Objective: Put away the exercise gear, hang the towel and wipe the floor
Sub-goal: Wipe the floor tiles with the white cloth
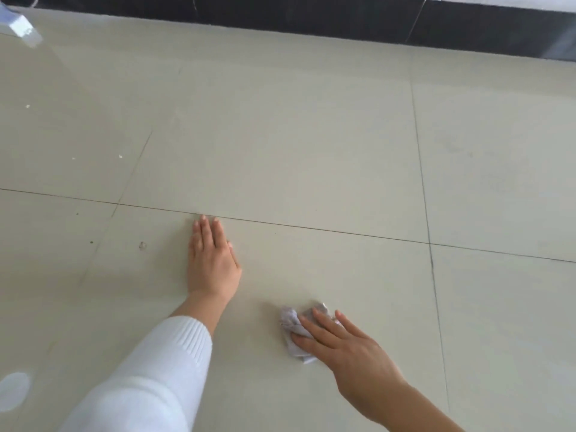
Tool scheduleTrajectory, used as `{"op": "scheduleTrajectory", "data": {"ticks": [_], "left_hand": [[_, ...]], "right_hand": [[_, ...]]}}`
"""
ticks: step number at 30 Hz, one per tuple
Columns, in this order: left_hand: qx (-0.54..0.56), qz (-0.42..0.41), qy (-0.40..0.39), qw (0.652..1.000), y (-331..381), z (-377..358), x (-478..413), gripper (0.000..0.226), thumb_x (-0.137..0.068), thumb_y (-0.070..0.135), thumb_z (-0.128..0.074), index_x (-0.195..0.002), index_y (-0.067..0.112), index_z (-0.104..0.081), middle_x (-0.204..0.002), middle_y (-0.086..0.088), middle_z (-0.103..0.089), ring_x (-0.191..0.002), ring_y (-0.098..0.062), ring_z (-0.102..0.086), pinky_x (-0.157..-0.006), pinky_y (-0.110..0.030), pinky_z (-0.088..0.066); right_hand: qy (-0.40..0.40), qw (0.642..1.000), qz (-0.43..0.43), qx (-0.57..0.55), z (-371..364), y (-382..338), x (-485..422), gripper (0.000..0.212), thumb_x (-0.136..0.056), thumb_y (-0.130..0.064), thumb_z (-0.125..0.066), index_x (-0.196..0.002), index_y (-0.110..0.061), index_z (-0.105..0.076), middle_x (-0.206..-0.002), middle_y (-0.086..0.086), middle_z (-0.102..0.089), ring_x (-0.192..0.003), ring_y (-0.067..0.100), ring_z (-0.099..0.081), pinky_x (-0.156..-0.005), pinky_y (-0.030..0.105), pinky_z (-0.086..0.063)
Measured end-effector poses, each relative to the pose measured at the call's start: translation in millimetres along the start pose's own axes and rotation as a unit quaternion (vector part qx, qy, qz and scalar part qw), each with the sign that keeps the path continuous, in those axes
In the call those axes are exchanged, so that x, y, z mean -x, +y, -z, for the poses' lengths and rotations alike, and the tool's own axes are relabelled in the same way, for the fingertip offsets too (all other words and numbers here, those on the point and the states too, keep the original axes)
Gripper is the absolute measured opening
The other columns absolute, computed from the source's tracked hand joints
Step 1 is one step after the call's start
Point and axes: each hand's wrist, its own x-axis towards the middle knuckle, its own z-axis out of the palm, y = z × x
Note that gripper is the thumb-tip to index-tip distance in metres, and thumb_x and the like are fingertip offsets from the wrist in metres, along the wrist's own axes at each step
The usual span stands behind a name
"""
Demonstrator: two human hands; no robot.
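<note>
A pale tiled floor (311, 145) fills the view. My right hand (346, 347) lies flat with straight fingers on a small crumpled grey-white cloth (291, 322), pressing it against the tile at the lower middle. My left hand (210, 260) rests flat on the floor to the left of the cloth, fingers straight and pointing away from me, its fingertips at a grout line. A white knit sleeve covers my left forearm. Part of the cloth is hidden under my right palm.
A dark skirting strip (343, 20) runs along the far edge of the floor. Small white specks (120, 156) and a faint round mark (142, 245) dot the tiles on the left. A bright reflection (21, 29) shows at the top left.
</note>
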Motion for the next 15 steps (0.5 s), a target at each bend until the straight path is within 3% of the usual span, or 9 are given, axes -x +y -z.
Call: {"op": "scheduleTrajectory", "data": {"ticks": [3,6,9,12,13,15], "left_hand": [[-0.048,0.018,-0.038,0.998,8.6,9.2,4.1,0.056,-0.101,0.021,-0.029,-0.151,0.002,-0.012,-0.159,-0.018,-0.010,-0.147,-0.031,-0.008,-0.118,-0.042,-0.013],[-0.097,0.013,-0.083,0.992,17.6,19.4,25.4,0.057,-0.102,0.025,-0.027,-0.151,0.004,-0.009,-0.160,-0.015,-0.008,-0.147,-0.028,-0.007,-0.117,-0.044,-0.012],[-0.108,-0.020,-0.102,0.989,26.9,24.3,54.9,0.056,-0.103,0.028,-0.026,-0.152,0.007,-0.009,-0.160,-0.010,-0.009,-0.148,-0.023,-0.006,-0.118,-0.045,-0.008],[-0.087,-0.060,-0.106,0.989,22.3,22.6,97.3,0.056,-0.102,0.032,-0.025,-0.153,0.012,-0.009,-0.162,-0.002,-0.003,-0.148,-0.018,-0.006,-0.119,-0.044,-0.004],[-0.090,-0.091,-0.102,0.986,14.3,22.2,115.1,0.056,-0.102,0.033,-0.027,-0.152,0.012,-0.015,-0.162,-0.002,-0.007,-0.148,-0.017,-0.012,-0.119,-0.044,-0.006],[-0.116,-0.122,-0.112,0.979,-11.0,23.2,151.3,0.056,-0.095,0.036,-0.031,-0.143,0.009,-0.041,-0.154,-0.006,-0.032,-0.138,-0.021,-0.038,-0.116,-0.046,-0.020]], "right_hand": [[-0.014,0.995,-0.081,0.054,13.2,44.1,26.2,0.099,-0.051,-0.002,-0.073,-0.141,-0.030,-0.046,-0.145,-0.009,-0.047,-0.131,0.015,-0.048,-0.108,0.034,-0.019],[-0.025,0.988,-0.139,0.066,28.3,74.6,30.5,0.101,-0.059,-0.003,-0.073,-0.148,-0.024,-0.031,-0.151,-0.004,-0.036,-0.134,0.020,-0.045,-0.112,0.037,-0.017],[0.030,0.984,-0.175,0.005,34.1,84.2,-0.1,0.081,-0.091,-0.005,-0.041,-0.153,-0.027,0.006,-0.159,-0.010,0.007,-0.149,0.018,-0.001,-0.119,0.032,0.002],[0.087,0.961,-0.252,-0.074,30.7,69.1,-50.7,0.075,-0.092,-0.003,-0.033,-0.154,-0.027,0.001,-0.161,-0.007,0.003,-0.148,0.022,0.007,-0.120,0.032,0.002],[0.106,0.955,-0.260,-0.092,26.8,60.6,-65.7,0.074,-0.090,-0.003,-0.034,-0.154,-0.026,-0.005,-0.161,-0.006,-0.002,-0.148,0.024,0.005,-0.121,0.034,0.000],[0.124,0.956,-0.238,-0.117,21.6,31.5,-89.0,0.073,-0.088,-0.002,-0.035,-0.153,-0.026,-0.014,-0.160,-0.006,-0.010,-0.147,0.025,0.001,-0.120,0.035,-0.002]]}}
